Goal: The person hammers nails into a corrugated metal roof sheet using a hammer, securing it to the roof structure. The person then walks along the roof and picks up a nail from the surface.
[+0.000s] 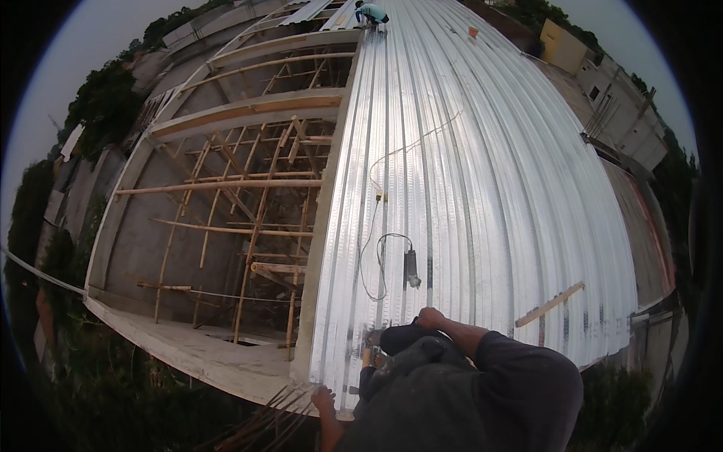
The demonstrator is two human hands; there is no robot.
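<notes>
Shiny corrugated metal roofing (482, 173) runs far ahead; left, wooden scaffolding (248, 211) fills a bare concrete shell (143, 241). Trees (105, 98) and dull grey sky (68, 53) beyond.

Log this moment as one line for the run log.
left hand on edge of metal roof sheet | right hand gripping dark tool | angle grinder lying ahead | co-worker at far end

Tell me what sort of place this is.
Most likely a building site, up on an unfinished roof: shiny corrugated metal sheets cover one side, bare concrete beams and wooden scaffold poles stand open beside them, and a corded power tool lies on the sheets.
</notes>
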